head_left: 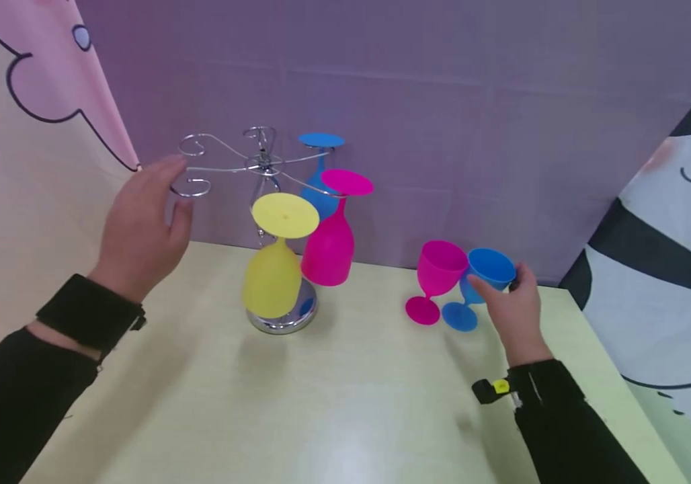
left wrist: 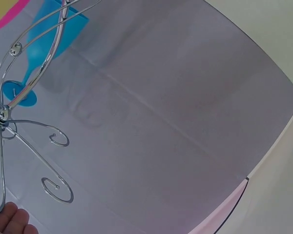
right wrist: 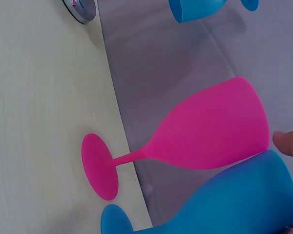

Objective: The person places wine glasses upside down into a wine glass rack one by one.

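My left hand (head_left: 146, 228) holds the curled end of one arm of a chrome wire glass rack (head_left: 281, 323). From that rack hang upside down a yellow goblet (head_left: 273, 279), a pink goblet (head_left: 329, 249) and a blue goblet (head_left: 319, 198). In the left wrist view, my fingers (left wrist: 12, 222) lie against the wire hook. To the right, a blue goblet (head_left: 491, 269) and a pink goblet (right wrist: 215, 126) stand upright, side by side. My right hand (head_left: 515, 316) is at the blue one's rim, thumb and fingers spread to either side; the thumb (right wrist: 289, 144) sits just above rim height.
The pale table (head_left: 333, 403) meets a purple-grey backdrop (head_left: 442, 134) behind the goblets. A panda print (head_left: 672, 249) stands at the right, a pink printed panel (head_left: 49, 60) at the left. Several rack arms, such as a curled one (left wrist: 58, 190), carry no goblet.
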Tool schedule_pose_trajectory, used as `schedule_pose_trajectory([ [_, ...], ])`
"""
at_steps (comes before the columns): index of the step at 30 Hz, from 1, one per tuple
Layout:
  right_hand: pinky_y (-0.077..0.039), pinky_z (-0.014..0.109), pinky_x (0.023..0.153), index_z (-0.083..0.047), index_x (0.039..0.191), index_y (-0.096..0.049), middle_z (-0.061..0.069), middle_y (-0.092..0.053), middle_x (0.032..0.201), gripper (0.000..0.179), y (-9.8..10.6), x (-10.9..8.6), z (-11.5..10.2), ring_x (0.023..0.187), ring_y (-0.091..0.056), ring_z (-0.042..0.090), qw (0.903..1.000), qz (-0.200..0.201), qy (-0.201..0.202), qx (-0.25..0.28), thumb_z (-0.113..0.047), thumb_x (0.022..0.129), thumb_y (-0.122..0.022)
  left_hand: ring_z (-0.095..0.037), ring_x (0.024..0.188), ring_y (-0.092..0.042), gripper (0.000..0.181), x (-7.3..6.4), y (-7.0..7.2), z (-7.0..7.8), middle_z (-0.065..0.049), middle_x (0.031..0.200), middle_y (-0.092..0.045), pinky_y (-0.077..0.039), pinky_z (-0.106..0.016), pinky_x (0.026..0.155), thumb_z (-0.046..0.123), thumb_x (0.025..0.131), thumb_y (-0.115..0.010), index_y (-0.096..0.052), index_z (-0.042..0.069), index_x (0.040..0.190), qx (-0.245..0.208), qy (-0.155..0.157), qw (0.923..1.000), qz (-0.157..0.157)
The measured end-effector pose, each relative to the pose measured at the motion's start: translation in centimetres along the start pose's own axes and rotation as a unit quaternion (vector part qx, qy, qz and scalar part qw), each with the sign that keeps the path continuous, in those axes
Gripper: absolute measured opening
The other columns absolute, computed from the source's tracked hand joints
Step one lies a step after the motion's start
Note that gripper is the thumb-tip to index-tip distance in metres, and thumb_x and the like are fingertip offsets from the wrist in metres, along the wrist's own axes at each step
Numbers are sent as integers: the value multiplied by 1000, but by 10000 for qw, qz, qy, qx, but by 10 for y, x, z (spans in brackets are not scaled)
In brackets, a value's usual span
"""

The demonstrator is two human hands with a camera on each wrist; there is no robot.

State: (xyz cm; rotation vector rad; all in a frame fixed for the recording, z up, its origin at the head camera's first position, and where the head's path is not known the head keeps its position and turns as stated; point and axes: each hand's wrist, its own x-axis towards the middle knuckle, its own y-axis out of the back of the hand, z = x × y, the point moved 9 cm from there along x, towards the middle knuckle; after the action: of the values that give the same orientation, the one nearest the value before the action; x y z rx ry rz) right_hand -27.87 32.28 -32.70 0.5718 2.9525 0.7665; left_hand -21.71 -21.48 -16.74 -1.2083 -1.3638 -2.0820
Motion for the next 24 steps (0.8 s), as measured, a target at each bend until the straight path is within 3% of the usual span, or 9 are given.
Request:
schedule_pose_trajectory([
  [7,-32,53,113,-20,159,3,8,-10,164,114,0,5,6,147,-15,33,9991,130,-351,198,-62,80,-68,-37,123,-52,39,5,4,9,-20,133,-58,-40,-47,108,4,96,-47,-53,-1,134,-89,-143,9994,303],
  [15,-33,51,113,-20,158,-2,6,-16,162,115,0,13,12,146,-20,31,9972,206,-560,452,-63,77,-71,-38,115,-55,36,4,6,3,-21,125,-61,-45,-50,101,8,99,-46,-55,0,133,-118,237,9995,178],
  [24,-34,53,112,-16,158,-6,10,-20,161,110,7,12,12,144,-23,34,9980,257,-534,225,-61,79,-70,-37,112,-57,33,2,8,3,-19,122,-64,-47,-53,96,12,99,-49,-59,1,129,-55,133,9996,231],
])
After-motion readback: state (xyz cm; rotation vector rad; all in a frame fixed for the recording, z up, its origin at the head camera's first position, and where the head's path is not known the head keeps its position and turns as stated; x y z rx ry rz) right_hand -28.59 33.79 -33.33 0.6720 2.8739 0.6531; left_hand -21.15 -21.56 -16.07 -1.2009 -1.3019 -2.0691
